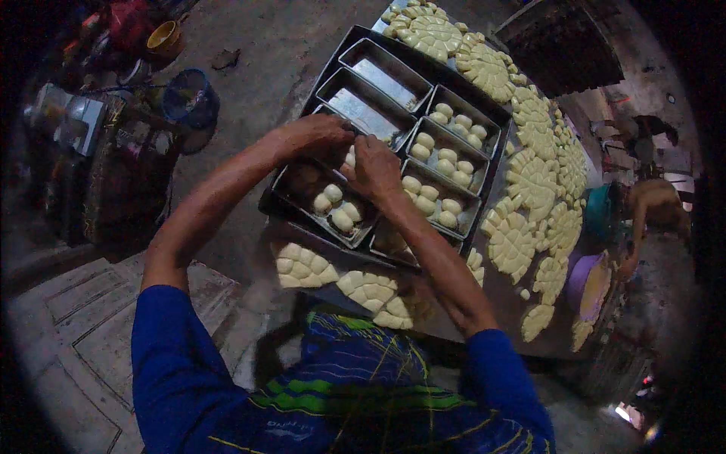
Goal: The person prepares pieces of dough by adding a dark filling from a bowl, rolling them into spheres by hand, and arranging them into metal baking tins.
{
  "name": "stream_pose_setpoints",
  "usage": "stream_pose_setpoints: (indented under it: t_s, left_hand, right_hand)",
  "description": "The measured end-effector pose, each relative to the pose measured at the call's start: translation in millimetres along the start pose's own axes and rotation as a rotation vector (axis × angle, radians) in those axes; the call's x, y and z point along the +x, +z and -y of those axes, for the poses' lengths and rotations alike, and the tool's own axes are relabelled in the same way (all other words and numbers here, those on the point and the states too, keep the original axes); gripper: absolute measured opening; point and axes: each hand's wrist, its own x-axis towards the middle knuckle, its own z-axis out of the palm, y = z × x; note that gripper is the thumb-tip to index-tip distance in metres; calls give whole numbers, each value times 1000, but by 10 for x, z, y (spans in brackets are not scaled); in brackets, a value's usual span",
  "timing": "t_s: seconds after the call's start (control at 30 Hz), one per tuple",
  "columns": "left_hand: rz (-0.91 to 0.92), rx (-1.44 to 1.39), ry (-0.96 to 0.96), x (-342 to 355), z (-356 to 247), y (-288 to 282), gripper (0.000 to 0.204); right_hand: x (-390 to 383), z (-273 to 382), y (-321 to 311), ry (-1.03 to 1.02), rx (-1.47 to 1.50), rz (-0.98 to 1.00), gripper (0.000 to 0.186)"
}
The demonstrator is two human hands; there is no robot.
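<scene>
My left hand (325, 135) is over a metal loaf tin in the middle-left of a large dark tray (484, 213), its fingers curled and bent down into the tin. My right hand (372, 163) is beside it, fingers closed and pointing into the same tin, where pale dough balls (349, 159) partly show. What either hand holds is hidden. Tins at the lower left and right hold groups of round dough balls (423, 147). Two tins (382, 72) at the upper left show bare metal bottoms.
Flattened clusters of cut dough (510, 246) cover the table right of the tray; more pieces (302, 265) lie below it. A purple tub (582, 291) and teal tub (599, 204) stand at the right, near another person's arm (639, 234). A blue bucket (189, 98) stands upper left.
</scene>
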Motion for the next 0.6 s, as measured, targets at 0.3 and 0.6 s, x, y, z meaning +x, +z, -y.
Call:
stream_pose_setpoints:
  t_s: [0.3,0.6]
  left_hand:
    - [93,40,-27,-5,23,-197,43]
    - [15,-29,16,126,-136,-89,44]
  right_hand:
    - [22,-19,5,21,31,112,52]
    - [-374,-273,-265,-77,259,3,37]
